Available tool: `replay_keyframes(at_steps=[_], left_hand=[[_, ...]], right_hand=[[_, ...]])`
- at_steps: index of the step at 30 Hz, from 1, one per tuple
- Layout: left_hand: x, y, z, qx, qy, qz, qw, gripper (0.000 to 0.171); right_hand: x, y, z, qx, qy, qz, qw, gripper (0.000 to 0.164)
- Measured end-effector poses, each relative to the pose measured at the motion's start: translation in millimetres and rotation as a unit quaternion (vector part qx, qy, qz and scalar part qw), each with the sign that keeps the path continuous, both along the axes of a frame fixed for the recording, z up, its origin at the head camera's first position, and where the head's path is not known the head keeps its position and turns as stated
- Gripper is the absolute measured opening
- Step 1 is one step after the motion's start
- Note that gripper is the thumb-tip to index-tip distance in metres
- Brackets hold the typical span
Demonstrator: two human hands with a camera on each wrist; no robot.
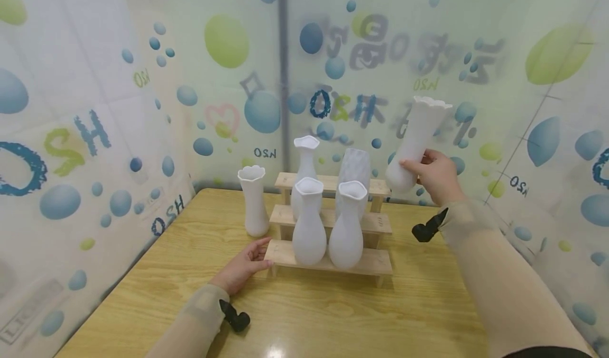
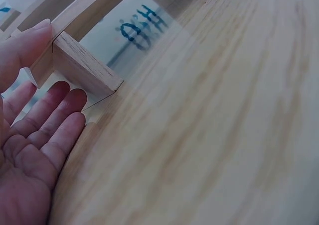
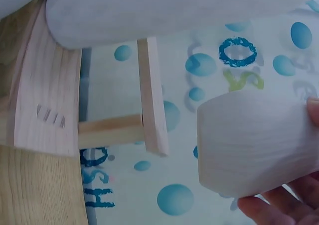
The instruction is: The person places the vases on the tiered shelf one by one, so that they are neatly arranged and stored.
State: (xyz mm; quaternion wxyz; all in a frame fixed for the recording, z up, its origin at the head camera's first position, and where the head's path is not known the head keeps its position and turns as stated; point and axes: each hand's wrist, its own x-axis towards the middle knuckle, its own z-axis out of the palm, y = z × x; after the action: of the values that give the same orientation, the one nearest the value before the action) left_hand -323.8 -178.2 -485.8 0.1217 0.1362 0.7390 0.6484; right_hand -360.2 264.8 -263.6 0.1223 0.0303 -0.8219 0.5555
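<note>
My right hand (image 1: 440, 175) grips a white vase (image 1: 416, 136) with a scalloped rim near its rounded base. This vase is tilted and raised beside the right end of a three-step wooden stand (image 1: 376, 263); in the right wrist view its base (image 3: 249, 140) faces the stand. At the stand's lowest step, my left hand (image 1: 242, 265) holds the left end, thumb at the front edge and fingers around the end. Two white narrow-necked vases stand on the low step, a left one (image 1: 309, 236) and a right one (image 1: 345, 236). Behind them are another narrow-necked vase (image 1: 306, 159) and a textured vase (image 1: 356, 162).
Another scalloped white vase (image 1: 255, 204) stands on the wood-grain table (image 1: 204, 231), left of the stand. Close behind the table hangs a patterned curtain (image 1: 228, 88) with blue and green drops; it also runs along both sides.
</note>
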Motion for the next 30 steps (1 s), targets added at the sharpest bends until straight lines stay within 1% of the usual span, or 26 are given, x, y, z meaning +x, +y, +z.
replay_keyframes(at_steps=[7,15,23,26,30], left_hand=[[-0.1,-1,0.6,0.002,-0.001,0.001,1.0,0.073],[1.3,0,0.1,0.0,0.004,0.0,1.0,0.073],[2.6,1,1.5,-0.005,0.001,0.002,1.0,0.073],[2.1,0,1.1,-0.003,-0.001,0.002,1.0,0.074],[1.8,0,0.8,0.001,-0.003,0.0,1.0,0.074]], right_hand=[[-11.1,-24,1.4,0.002,-0.001,0.004,1.0,0.078],[-22.8,-44,-5.7,0.007,0.004,0.014,1.0,0.071],[-33.1,-57,-9.6,0.032,0.011,0.008,0.999,0.066],[-36.3,-61,-10.7,0.035,0.013,0.002,0.999,0.065],[-40.2,-65,-13.0,0.051,0.017,-0.01,0.998,0.062]])
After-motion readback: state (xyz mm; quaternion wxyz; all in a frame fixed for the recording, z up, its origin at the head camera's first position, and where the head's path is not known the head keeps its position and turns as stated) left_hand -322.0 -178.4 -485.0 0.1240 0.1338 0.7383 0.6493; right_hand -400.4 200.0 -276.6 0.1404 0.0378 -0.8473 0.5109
